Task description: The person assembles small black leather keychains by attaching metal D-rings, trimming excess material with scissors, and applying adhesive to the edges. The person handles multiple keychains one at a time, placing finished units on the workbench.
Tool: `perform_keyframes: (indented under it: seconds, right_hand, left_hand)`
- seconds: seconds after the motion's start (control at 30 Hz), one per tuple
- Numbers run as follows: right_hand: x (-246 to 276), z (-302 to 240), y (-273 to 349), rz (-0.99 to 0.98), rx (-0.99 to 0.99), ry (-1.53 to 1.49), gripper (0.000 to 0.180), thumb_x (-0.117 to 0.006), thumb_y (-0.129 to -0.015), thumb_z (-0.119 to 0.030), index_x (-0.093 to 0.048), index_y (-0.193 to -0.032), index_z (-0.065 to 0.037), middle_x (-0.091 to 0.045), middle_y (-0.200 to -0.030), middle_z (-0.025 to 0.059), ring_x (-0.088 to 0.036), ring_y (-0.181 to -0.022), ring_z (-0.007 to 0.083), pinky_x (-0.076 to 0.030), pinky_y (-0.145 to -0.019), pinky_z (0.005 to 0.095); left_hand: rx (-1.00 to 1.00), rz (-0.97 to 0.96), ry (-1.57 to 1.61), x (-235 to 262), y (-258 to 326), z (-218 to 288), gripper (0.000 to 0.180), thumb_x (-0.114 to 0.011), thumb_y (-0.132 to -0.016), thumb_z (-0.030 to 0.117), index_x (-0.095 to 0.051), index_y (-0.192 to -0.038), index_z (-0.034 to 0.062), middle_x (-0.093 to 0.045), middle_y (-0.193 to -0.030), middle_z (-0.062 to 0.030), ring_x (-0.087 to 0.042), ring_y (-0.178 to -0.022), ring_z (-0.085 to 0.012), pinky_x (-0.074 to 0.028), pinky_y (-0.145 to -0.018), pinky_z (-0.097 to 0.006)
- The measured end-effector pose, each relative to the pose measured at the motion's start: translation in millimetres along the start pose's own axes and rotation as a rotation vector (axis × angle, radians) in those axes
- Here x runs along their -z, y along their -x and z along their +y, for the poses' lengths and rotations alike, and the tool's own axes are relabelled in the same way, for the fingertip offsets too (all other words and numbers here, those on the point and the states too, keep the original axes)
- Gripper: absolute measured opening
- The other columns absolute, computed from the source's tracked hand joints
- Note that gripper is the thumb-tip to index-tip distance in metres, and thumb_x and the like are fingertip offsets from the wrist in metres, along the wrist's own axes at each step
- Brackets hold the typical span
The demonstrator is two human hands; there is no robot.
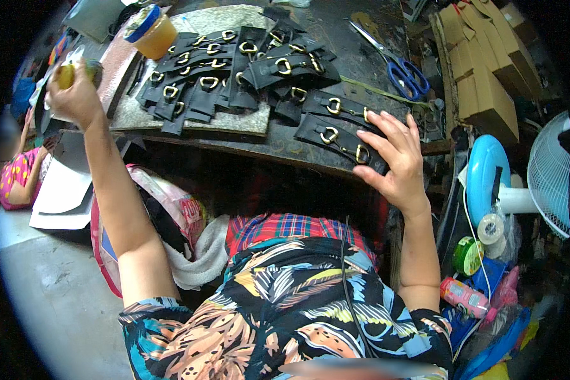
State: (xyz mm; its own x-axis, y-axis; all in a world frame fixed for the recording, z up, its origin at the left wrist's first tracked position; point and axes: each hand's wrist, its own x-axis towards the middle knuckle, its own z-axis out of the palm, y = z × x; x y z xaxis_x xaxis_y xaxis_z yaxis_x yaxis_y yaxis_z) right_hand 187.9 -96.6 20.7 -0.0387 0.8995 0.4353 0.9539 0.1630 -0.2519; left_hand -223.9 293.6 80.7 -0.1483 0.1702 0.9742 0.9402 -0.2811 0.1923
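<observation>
Several black leather straps with gold metal buckles (pixel 234 69) lie fanned out on a speckled stone slab (pixel 231 121) on the dark workbench (pixel 285 147). My right hand (pixel 392 155) rests with spread fingers on the nearest black strap (pixel 335 136) at the bench's front edge. My left hand (pixel 76 88) is raised at the left end of the bench, closed around a small round yellow-green object (pixel 69 73) that is partly hidden by my fingers.
A jar of amber liquid with a blue-rimmed lid (pixel 149 31) stands at the back left. Blue-handled scissors (pixel 402 69) lie at the back right beside stacked cardboard (pixel 481 69). A white fan (pixel 544 183), tape rolls (pixel 481 240) and bottles crowd the right. Another person (pixel 19 171) sits far left.
</observation>
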Motion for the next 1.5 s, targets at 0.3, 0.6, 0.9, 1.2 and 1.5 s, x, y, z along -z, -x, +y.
perform_keyframes:
  seconds: [0.3,0.6,0.9,1.2,1.5]
  right_hand:
    - [18.2,4.6,-23.0,0.018,-0.006,-0.104,0.047,-0.073,-0.083,-0.037,-0.069,-0.122,-0.010,-0.062,-0.134,0.0103,-0.053,-0.128,0.0337,-0.026,-0.116,0.0560]
    - [10.7,74.4,-75.2,0.230,-0.090,0.150,0.067,-0.069,-0.086,-0.052,-0.057,-0.139,-0.012,-0.057,-0.140,0.0156,-0.046,-0.135,0.0344,-0.038,-0.112,0.0454]
    - [-60.7,185.1,-110.6,0.181,0.095,0.470,0.048,-0.067,-0.092,-0.037,-0.059,-0.135,-0.018,-0.057,-0.140,0.0151,-0.052,-0.130,0.0359,-0.040,-0.110,0.0463]
    - [-22.2,126.5,-150.9,0.124,-0.065,-1.121,0.078,-0.066,-0.086,-0.019,-0.031,-0.154,-0.001,-0.048,-0.146,0.0135,-0.042,-0.139,0.0244,-0.032,-0.115,0.0388]
    - [-0.3,73.3,-124.0,0.002,-0.180,-0.443,0.076,-0.095,-0.065,-0.027,-0.057,-0.127,-0.004,-0.068,-0.118,0.0099,-0.064,-0.111,0.0210,-0.050,-0.098,0.0347]
  left_hand:
    - [0.259,-0.629,1.072,121.6,-1.5,181.3,0.040,-0.075,-0.089,0.014,-0.065,-0.126,0.0028,-0.068,-0.120,-0.0119,-0.067,-0.105,-0.0187,-0.055,-0.093,-0.032]
    - [-0.313,-0.999,1.149,96.1,42.6,318.0,0.046,-0.082,-0.080,0.024,-0.066,-0.118,0.0039,-0.062,-0.100,-0.0111,-0.062,-0.093,-0.0246,-0.051,-0.081,-0.040]
    - [-0.172,-0.964,1.212,67.0,53.6,346.0,0.037,-0.083,-0.076,0.023,-0.071,-0.107,0.0061,-0.060,-0.095,-0.0147,-0.061,-0.089,-0.0288,-0.050,-0.079,-0.039]
    - [-0.276,-0.786,1.207,48.4,42.8,339.1,0.033,-0.080,-0.080,0.029,-0.069,-0.099,0.0036,-0.065,-0.090,-0.0147,-0.064,-0.085,-0.0306,-0.052,-0.078,-0.040]
    - [-0.779,-1.027,1.114,37.8,40.6,358.6,0.038,-0.050,-0.100,0.042,-0.057,-0.099,0.0048,-0.062,-0.092,-0.0186,-0.064,-0.082,-0.0357,-0.052,-0.069,-0.045]
